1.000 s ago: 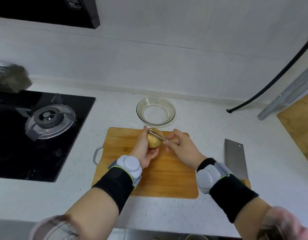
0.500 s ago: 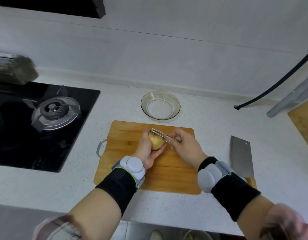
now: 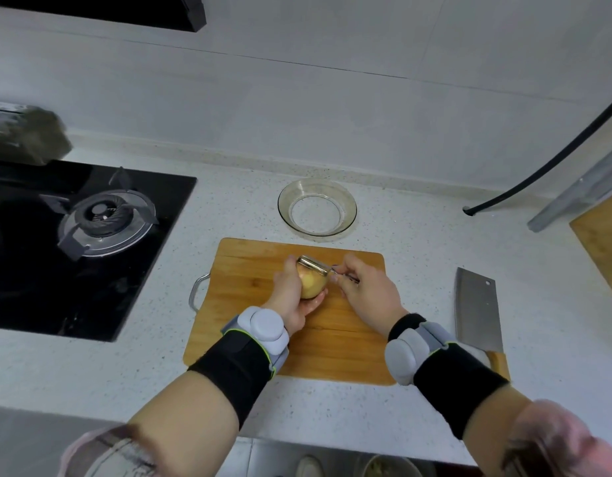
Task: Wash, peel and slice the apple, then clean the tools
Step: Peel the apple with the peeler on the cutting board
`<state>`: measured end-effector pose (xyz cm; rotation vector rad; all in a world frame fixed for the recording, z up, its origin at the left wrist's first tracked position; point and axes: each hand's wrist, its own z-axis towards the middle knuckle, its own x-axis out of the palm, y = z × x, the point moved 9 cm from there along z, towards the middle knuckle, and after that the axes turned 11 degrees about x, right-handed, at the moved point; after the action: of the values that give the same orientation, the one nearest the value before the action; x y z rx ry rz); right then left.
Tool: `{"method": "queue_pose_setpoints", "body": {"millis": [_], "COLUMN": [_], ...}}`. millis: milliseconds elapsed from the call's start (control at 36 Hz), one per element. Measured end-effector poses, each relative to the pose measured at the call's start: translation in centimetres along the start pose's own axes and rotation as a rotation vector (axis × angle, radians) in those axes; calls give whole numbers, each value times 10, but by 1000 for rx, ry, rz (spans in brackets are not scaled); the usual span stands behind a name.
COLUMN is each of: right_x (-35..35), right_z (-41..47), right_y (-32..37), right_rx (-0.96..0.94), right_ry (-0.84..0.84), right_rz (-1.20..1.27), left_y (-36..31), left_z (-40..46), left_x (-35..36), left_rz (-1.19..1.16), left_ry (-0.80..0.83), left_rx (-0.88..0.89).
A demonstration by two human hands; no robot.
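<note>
since half a second ago the peeler (image 3: 315, 264) head sits further over the apple's (image 3: 310, 283) far end. my left hand (image 3: 291, 297) cups the mostly peeled apple above the cutting board (image 3: 246, 297); my right hand (image 3: 366, 290) pinches the peeler handle. cleaver (image 3: 476, 311) lies on the tabletop (image 3: 418, 235), glass bowl (image 3: 317, 206) behind the board.
</note>
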<state>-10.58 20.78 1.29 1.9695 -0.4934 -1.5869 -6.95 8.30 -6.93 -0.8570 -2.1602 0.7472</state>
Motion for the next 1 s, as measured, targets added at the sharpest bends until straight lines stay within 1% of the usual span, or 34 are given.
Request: {"method": "queue_pose_setpoints", "body": {"millis": [83, 194, 278, 361, 500, 583, 639, 695, 750, 889, 1000], "right_x": [5, 10, 15, 16, 16, 18, 14, 10, 10, 19, 24], "right_z": [5, 12, 10, 10, 8, 6, 5, 4, 3, -1, -6], "right_y": [-5, -34, -46, -47, -42, -39, -39, -38, -34, -21, -13], "right_rx": [27, 182, 244, 262, 263, 255, 248, 232, 207, 140, 96], "right_ry": [-13, 17, 52, 86, 139, 164, 144, 113, 108, 174, 223], "right_rz": [-1, 71, 196, 210, 280, 174, 109, 131, 171, 371, 382], "left_y": [2, 7, 3, -5, -12, -9, -9, -12, -13, -10, -11], "left_z": [-5, -17, -21, -20, -19, -18, -17, -15, -14, -17, -15], "left_x": [-5, 4, 4, -2, -18, -25, -30, -36, -39, -24, -16], "left_rz": [0, -37, 0, 59, 71, 91, 149, 226, 252, 145, 91], "left_ry": [27, 124, 166, 177, 134, 120, 79, 26, 3, 72, 100], "left_rx": [-30, -74, -81, -81, -73, -69, -44, 4, 22, -28, 0]}}
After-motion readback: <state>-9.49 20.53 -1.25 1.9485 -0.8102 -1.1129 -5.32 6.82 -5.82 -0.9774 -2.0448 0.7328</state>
